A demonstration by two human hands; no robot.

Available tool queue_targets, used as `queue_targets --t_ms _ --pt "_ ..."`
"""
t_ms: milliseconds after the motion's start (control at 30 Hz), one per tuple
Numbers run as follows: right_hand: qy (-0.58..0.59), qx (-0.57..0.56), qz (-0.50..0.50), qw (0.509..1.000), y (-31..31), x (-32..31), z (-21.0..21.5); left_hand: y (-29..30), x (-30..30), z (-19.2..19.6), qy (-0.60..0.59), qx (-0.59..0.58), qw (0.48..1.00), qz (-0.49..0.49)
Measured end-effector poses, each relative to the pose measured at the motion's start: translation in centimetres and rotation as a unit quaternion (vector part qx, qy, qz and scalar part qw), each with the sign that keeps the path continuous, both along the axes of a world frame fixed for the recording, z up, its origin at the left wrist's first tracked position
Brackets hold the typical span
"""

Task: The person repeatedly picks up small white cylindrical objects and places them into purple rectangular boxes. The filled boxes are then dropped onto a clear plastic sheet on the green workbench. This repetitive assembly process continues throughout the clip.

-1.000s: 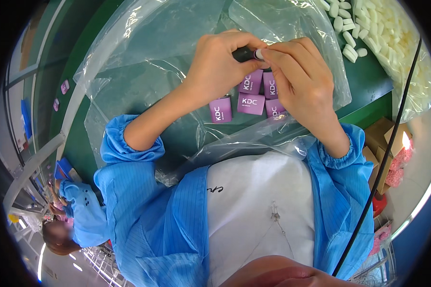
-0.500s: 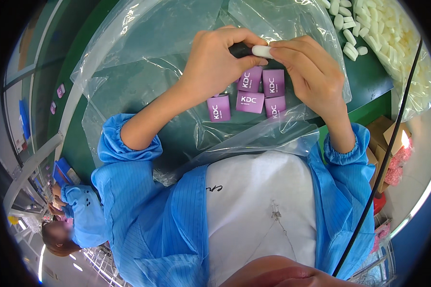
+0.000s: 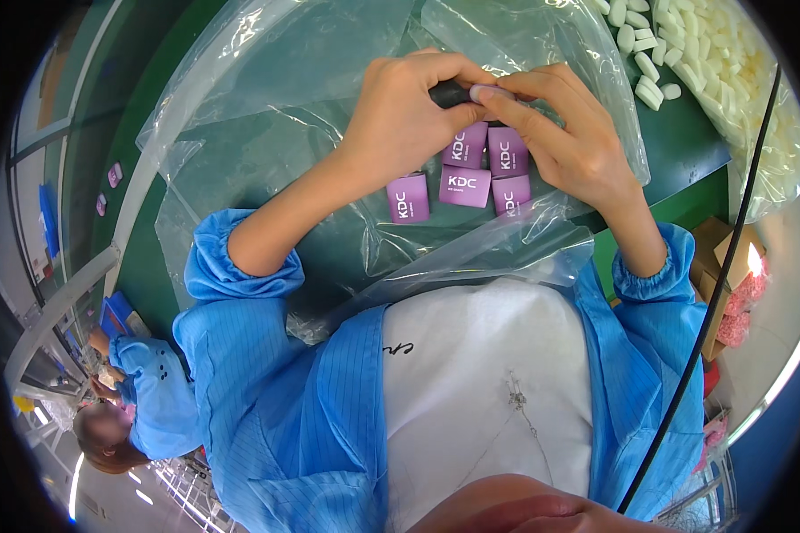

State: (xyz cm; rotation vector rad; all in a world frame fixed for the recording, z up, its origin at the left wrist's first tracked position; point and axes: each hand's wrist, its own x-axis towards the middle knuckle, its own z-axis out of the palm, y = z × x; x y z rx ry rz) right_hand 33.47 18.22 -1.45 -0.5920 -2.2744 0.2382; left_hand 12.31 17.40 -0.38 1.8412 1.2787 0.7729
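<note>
Here the left hand (image 3: 400, 115) and the right hand (image 3: 564, 133) meet fingertip to fingertip, both pinching a small dark cylindrical piece (image 3: 452, 92) held between them, just above the table. Directly beneath the hands lie purple cartons (image 3: 465, 185) on clear plastic sheeting (image 3: 267, 133) spread over the green table (image 3: 676, 147). Beyond the right hand sits a pile of white capsule-shaped pieces (image 3: 684, 53) in a clear bag. Far to the left, a co-worker's blue sleeve (image 3: 156, 391) shows.

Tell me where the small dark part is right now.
Head view, top centre: the dark part is pinched between the left hand and right hand, just above the purple boxes.
</note>
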Motion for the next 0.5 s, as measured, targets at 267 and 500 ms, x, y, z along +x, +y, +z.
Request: queue_targets --t_ms 267,500 --pt "0.026 -0.007 -0.010 1.000 -0.6 0.8 -0.2 0.2 0.2 0.1 -0.013 -0.020 1.000 -0.008" --pt "0.106 -0.009 -0.180 0.978 0.0 5.2 3.3 1.5 -4.4 4.7 0.003 0.148 0.988 0.049"
